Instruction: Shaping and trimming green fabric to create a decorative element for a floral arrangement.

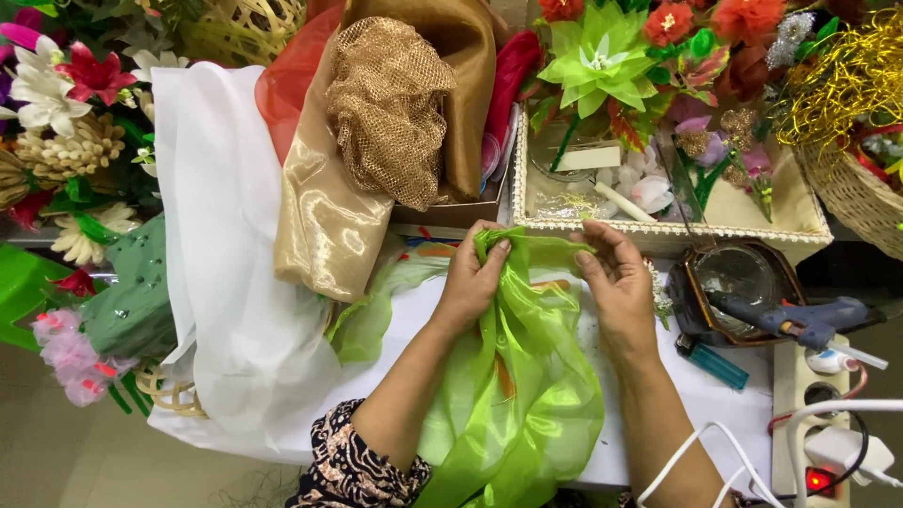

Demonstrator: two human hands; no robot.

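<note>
A sheer lime-green fabric (527, 386) lies draped over the white table (414, 320) and hangs down toward me. My left hand (473, 277) pinches its gathered top edge between thumb and fingers. My right hand (616, 282) grips the same edge a little to the right, so the fold stretches between both hands. The cloth covers part of my left forearm, which wears a dark patterned sleeve.
White cloth (226, 273), gold satin (324, 221) and gold mesh (390, 108) pile up at left. Behind stand a lace-trimmed tray (795, 221) and artificial flowers (602, 56). A blue glue gun (800, 320), a lighter (715, 364) and a power strip (818, 442) lie at right.
</note>
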